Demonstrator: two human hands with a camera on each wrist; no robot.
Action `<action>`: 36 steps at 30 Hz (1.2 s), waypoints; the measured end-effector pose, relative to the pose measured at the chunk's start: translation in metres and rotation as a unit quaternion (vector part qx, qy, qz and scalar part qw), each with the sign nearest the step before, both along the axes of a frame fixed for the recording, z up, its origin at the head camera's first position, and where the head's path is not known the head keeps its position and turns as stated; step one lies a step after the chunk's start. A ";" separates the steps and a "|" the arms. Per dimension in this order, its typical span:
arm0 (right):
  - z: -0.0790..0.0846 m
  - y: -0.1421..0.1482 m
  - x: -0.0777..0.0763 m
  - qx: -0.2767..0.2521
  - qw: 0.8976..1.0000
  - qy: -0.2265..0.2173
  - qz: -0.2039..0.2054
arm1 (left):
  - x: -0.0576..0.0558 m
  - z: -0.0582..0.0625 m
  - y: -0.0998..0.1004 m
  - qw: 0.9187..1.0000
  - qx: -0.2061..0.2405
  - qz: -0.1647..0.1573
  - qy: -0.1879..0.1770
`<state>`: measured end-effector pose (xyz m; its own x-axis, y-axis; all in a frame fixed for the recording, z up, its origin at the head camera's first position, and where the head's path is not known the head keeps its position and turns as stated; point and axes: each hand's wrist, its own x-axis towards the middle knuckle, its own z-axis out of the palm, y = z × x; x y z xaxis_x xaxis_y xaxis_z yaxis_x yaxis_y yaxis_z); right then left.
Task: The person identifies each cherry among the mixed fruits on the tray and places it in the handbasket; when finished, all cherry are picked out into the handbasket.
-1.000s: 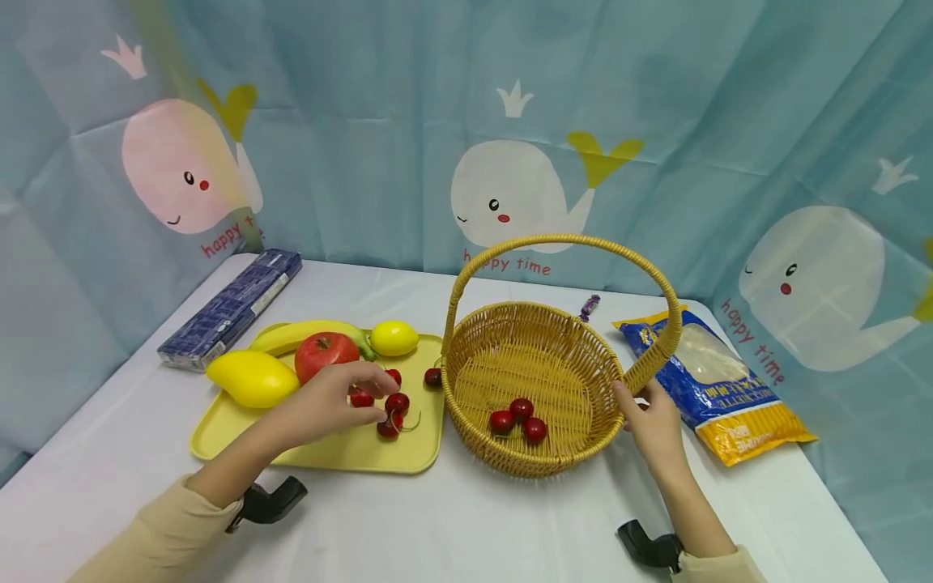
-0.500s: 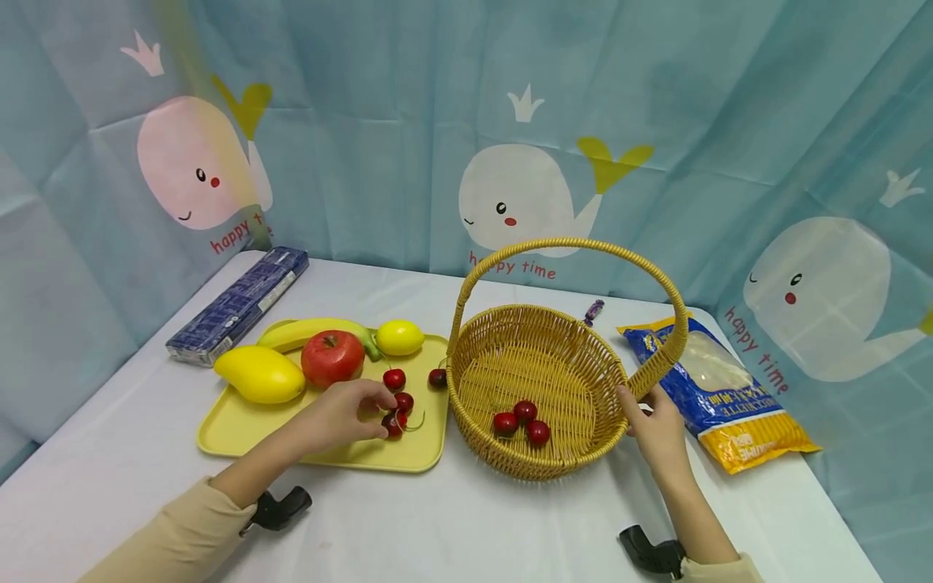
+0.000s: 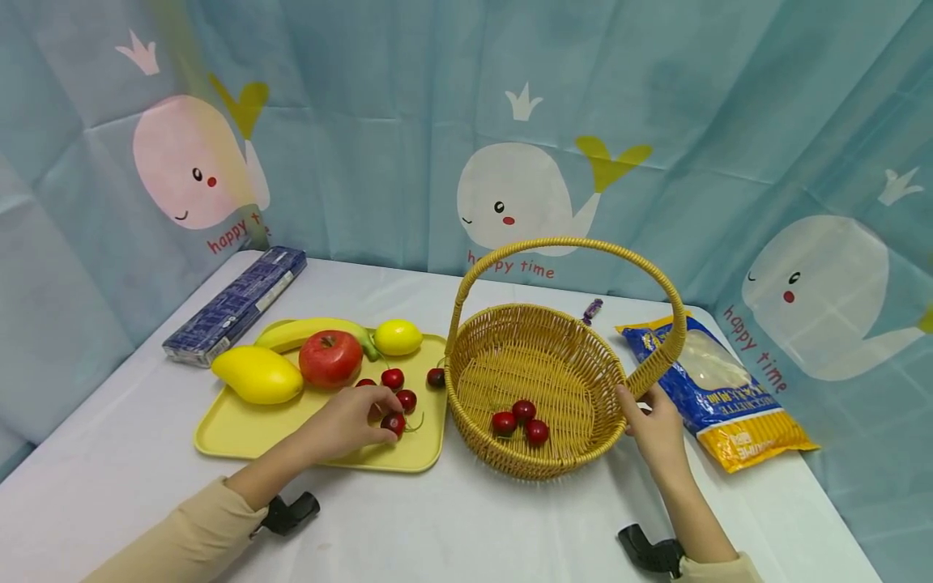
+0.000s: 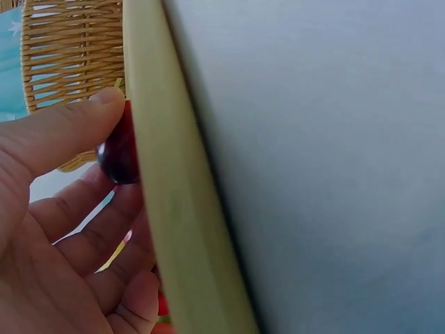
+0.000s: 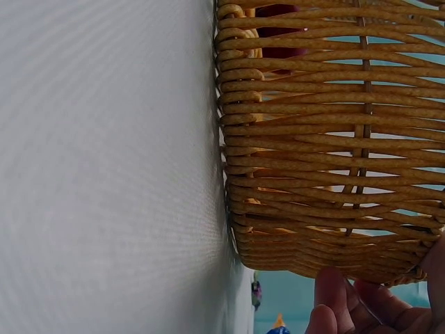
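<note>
My left hand (image 3: 351, 425) is over the front right of the yellow tray (image 3: 240, 433), thumb and fingers pinching a dark red cherry (image 3: 394, 423) with a stem. In the left wrist view the thumb lies against this cherry (image 4: 119, 149), partly hidden by the tray's rim. Several more cherries (image 3: 392, 378) lie close by on the tray. At the right side of a wicker basket (image 3: 535, 364), my right hand (image 3: 656, 429) grips the rim near the handle's base. Three cherries (image 3: 523, 410) rest inside. The right wrist view shows fingers against the basket's woven wall (image 5: 334, 153).
On the tray also lie a red apple (image 3: 330, 358), a banana (image 3: 306, 330), a lemon (image 3: 398, 337) and a yellow mango (image 3: 257, 374). A dark blue box (image 3: 236, 306) stands back left. Right of the basket are a blue-and-yellow bag (image 3: 717, 389) and a purple wrapped candy (image 3: 592, 311).
My left hand has come down and slightly right onto the front cherry, and its thumb and fingers have closed around it. The right hand keeps its grip on the basket.
</note>
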<state>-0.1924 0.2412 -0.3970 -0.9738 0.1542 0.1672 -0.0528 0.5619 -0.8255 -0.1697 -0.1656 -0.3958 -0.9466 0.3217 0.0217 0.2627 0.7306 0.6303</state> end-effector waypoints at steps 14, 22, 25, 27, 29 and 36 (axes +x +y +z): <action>-0.002 0.000 -0.002 0.000 1.000 0.012 0.008 | 0.007 0.012 -0.005 1.000 0.005 -0.015 -0.006; -0.002 0.001 -0.002 -0.001 1.000 0.017 0.008 | 0.012 0.032 -0.004 0.999 0.007 -0.039 0.022; -0.001 0.001 -0.002 0.001 1.000 0.016 0.008 | 0.014 0.041 -0.003 0.998 0.017 -0.045 0.035; -0.001 0.001 -0.002 0.002 1.000 0.015 0.008 | 0.014 0.046 -0.002 0.998 0.026 -0.048 0.044; -0.001 0.001 -0.002 0.003 1.000 0.015 0.010 | 0.013 0.050 0.001 0.997 0.036 -0.050 0.049; -0.002 0.001 -0.003 0.006 1.000 0.014 0.008 | 0.005 0.064 0.021 0.993 0.074 -0.071 0.056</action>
